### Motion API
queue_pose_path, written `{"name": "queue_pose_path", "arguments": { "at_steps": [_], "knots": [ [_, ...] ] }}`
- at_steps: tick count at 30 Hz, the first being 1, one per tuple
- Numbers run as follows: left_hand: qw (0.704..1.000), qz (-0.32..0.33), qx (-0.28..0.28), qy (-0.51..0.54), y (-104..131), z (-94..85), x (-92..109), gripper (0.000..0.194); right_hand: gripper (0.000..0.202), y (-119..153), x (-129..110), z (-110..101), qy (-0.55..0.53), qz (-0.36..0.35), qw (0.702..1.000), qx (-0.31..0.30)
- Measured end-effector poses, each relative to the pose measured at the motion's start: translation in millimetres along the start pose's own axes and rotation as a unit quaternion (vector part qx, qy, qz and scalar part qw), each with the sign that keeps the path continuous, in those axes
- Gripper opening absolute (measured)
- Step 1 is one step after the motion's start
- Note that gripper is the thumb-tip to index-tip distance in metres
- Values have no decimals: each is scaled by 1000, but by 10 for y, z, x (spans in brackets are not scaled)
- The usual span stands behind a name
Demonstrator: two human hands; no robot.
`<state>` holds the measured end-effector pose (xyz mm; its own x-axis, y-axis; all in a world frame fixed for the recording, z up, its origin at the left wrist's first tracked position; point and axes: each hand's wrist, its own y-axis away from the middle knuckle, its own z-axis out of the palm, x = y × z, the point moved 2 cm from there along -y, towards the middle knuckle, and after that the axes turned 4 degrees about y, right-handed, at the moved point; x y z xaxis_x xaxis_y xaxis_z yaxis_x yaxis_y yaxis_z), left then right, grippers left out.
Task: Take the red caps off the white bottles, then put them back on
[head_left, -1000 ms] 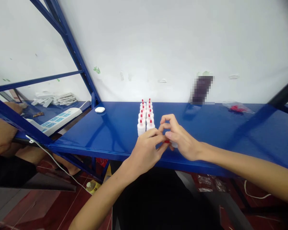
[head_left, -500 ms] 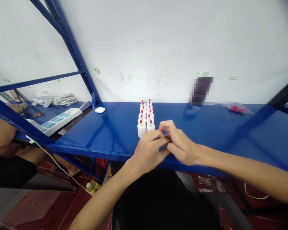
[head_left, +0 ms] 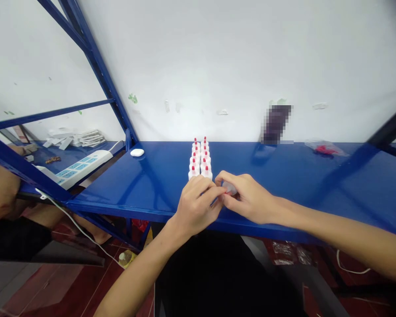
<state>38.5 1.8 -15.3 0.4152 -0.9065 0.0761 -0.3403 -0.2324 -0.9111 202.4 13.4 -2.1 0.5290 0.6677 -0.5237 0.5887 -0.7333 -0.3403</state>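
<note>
White bottles with red pointed caps (head_left: 193, 172) stand upright in two rows on the blue table (head_left: 158, 176), just beyond my hands. My right hand (head_left: 247, 196) is wrapped round a translucent white bottle (head_left: 230, 188), tilted with its top toward the left. At that end, a bit of red shows between the fingertips. My left hand (head_left: 199, 200) is closed, its thumb and forefinger pinching at the red end of the bottle. The fingers hide most of the cap.
A white oval case (head_left: 137, 152) lies at the table's left. Clear bag with red pieces (head_left: 326, 149) at the right back. Blurred dark object (head_left: 276, 124) against the wall. Power strip (head_left: 84, 166) and another person's arm (head_left: 1, 189) at the left, beyond the blue frame.
The bottle between my hands has come into view as my right hand turned. My left hand has shifted slightly left. The rows of bottles stand as before.
</note>
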Motion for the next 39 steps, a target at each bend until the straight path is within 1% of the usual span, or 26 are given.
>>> {"name": "queue_pose_path", "arguments": {
  "at_steps": [2, 5, 8, 10, 11, 13, 15, 18, 20, 22, 25, 28, 31, 33, 36, 38, 39],
  "knots": [
    [1000, 1, 1, 3, 1, 4, 6, 8, 11, 10, -38, -18, -2, 0, 1000, -2],
    [1000, 6, -1, 19, 9, 30, 22, 6, 11, 36, -54, -16, -47, 4, 999, -14],
    [1000, 11, 3, 29, 5, 40, 20, 4, 18, 55, -27, 12, -107, 6, 994, -14],
    [999, 14, 0, 30, -12, 8, -3, 3, 24, 51, -2, 32, -136, -4, 991, -12],
    [999, 15, -11, 30, -27, -23, -22, 2, 26, 44, 11, 39, -143, -13, 989, -18],
    [998, 4, -64, 29, -64, -111, -75, 6, 28, 19, 45, 42, -144, -28, 988, -39],
    [988, -40, -149, 28, -100, -215, -144, 12, 31, -17, 102, 15, -125, -33, 991, -44],
    [957, -123, -264, 5, -121, -347, -238, 16, 28, -88, 229, -78, -63, -22, 998, 5],
    [938, -147, -314, -25, -110, -384, -278, 15, 26, -146, 317, -135, -14, -10, 999, 38],
    [926, -148, -344, -52, -83, -371, -302, 15, 25, -206, 384, -164, 23, -7, 998, 61],
    [919, -142, -362, -67, -33, -297, -330, 16, 25, -277, 437, -146, 58, -14, 993, 106],
    [913, -146, -374, -71, 9, -223, -351, 18, 27, -304, 454, -78, 80, -25, 984, 156],
    [910, -163, -372, -80, 11, -223, -359, 26, 23, -289, 472, -2, 75, -50, 981, 172],
    [915, -191, -349, -74, -17, -286, -364, 28, 17, -259, 491, 35, 58, -67, 983, 162],
    [916, -245, -309, -71, -69, -451, -404, 26, 8, -198, 497, 79, 38, -107, 985, 126],
    [903, -276, -319, -83, -71, -547, -468, 32, 3, -160, 476, 120, 44, -146, 985, 87],
    [892, -289, -337, -89, -57, -577, -512, 36, 7, -145, 462, 147, 50, -163, 983, 66]
  ]
}}
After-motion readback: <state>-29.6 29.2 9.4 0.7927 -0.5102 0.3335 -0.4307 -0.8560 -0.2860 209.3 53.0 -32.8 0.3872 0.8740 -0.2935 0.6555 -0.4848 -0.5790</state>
